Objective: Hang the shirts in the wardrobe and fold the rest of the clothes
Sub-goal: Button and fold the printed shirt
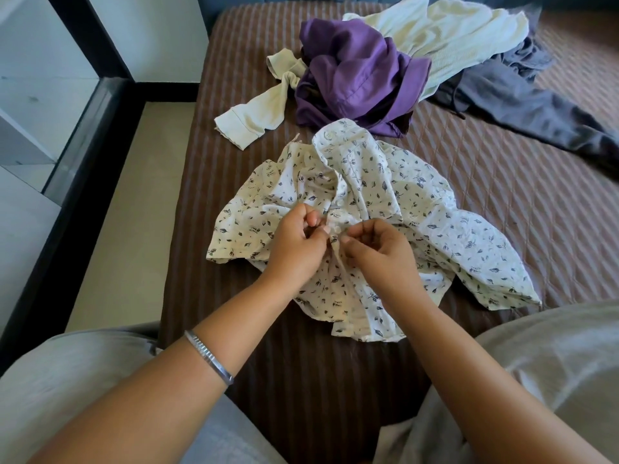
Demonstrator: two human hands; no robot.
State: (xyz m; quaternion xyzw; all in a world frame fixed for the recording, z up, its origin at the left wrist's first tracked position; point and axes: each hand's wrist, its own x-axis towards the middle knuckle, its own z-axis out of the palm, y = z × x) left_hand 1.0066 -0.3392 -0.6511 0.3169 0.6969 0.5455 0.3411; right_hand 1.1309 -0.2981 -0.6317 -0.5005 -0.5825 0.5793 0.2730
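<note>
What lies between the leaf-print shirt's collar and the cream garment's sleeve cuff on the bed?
Only bare striped bedspread shows between the leaf-print shirt and the cream garment in the head view.

Bare brown striped quilted bedspread (485, 182) on the right, between the cream leaf-print shirt (385, 195) and the grey trousers (536, 108). Far end blocked: crumpled purple garment (351, 72) touches the shirt collar, pale cream ribbed top (452, 31) behind it. Narrow open strip along the bed's left edge; beige floor (134, 195) beyond.
</note>
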